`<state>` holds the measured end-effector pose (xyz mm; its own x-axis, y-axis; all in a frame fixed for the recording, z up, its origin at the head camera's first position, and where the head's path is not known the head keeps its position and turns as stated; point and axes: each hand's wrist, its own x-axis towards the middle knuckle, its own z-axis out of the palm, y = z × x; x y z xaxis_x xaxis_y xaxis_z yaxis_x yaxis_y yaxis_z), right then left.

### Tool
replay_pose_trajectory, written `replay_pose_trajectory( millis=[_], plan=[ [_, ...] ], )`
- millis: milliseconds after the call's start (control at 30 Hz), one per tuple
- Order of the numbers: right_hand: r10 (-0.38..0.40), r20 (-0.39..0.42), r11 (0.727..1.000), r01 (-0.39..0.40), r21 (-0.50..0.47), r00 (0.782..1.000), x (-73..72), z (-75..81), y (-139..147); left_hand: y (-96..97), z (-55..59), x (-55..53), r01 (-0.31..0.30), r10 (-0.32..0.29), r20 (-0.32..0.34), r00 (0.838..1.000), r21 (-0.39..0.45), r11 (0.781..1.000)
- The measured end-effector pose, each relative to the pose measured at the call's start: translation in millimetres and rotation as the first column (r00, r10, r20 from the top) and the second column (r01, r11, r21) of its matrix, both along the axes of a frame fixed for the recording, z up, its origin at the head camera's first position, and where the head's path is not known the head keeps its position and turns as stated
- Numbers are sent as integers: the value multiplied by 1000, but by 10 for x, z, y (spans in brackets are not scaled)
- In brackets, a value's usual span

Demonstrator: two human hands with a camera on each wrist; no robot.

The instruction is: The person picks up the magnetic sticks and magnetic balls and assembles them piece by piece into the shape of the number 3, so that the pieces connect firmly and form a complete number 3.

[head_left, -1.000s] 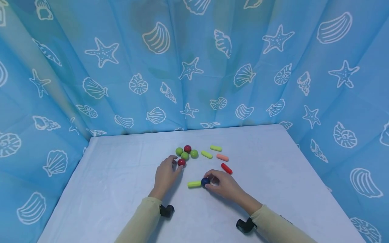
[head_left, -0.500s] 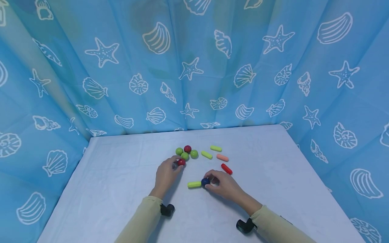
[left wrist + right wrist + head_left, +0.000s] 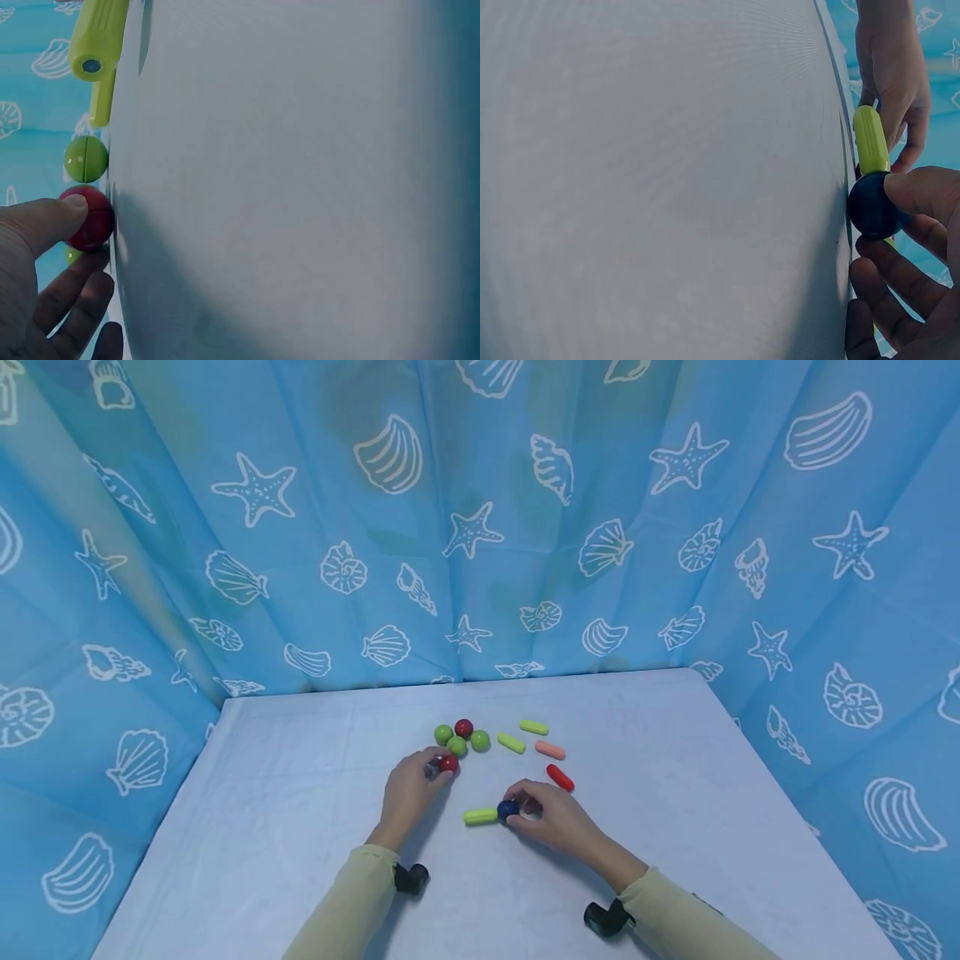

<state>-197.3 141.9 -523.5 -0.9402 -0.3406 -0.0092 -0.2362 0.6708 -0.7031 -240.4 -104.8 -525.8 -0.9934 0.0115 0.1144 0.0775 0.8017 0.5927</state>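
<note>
Between thumb and fingers my left hand (image 3: 408,795) pinches a red ball (image 3: 96,219) at the near side of a ball cluster. That cluster has green balls (image 3: 480,741) and a second red ball (image 3: 463,727). My right hand (image 3: 558,817) pinches a dark blue ball (image 3: 874,206). One end of a yellow-green rod (image 3: 480,816) meets the blue ball on its left side. In the left wrist view, the rod's near end (image 3: 91,66) shows a small dark round spot.
Right of the cluster lie two more yellow-green rods (image 3: 512,742), an orange rod (image 3: 550,749) and a red rod (image 3: 560,777). All are on a white-covered table (image 3: 300,777). A blue curtain (image 3: 495,585) with white shell prints hangs behind and at both sides.
My left fingers have closed in around the near red ball, which has shifted very slightly toward me. My right hand, the blue ball and its rod have stayed in place.
</note>
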Motion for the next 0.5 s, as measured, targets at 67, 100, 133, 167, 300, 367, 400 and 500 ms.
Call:
replay_pose_trajectory(
  millis=[67,100,133,167,300,367,400,500],
  plan=[
    [0,0,1000,0,-1,1000,-1,-1,3,-10,-3,7,4,-4,4,1000,4,1000],
    [-2,0,1000,2,1,1000,-1,-4,4,-16,-5,9,7,-7,5,1000,6,1000],
    [-2,0,1000,2,4,1000,-2,-7,5,-20,-8,11,9,-9,6,1000,10,1000],
    [-2,0,1000,2,6,1000,-5,-13,7,-23,-10,14,11,-11,6,1000,15,1000],
    [-1,-2,1000,1,6,1000,-10,-21,11,-34,1,34,17,-17,17,1000,41,999],
    [0,0,1000,0,1,1000,-10,-16,11,-38,7,48,19,-21,22,1000,50,999],
    [0,2,1000,0,-1,1000,-9,-12,11,-40,8,55,20,-21,28,999,54,998],
    [0,8,1000,0,2,1000,-9,-5,10,-46,8,79,24,-26,37,999,60,998]
  ],
)
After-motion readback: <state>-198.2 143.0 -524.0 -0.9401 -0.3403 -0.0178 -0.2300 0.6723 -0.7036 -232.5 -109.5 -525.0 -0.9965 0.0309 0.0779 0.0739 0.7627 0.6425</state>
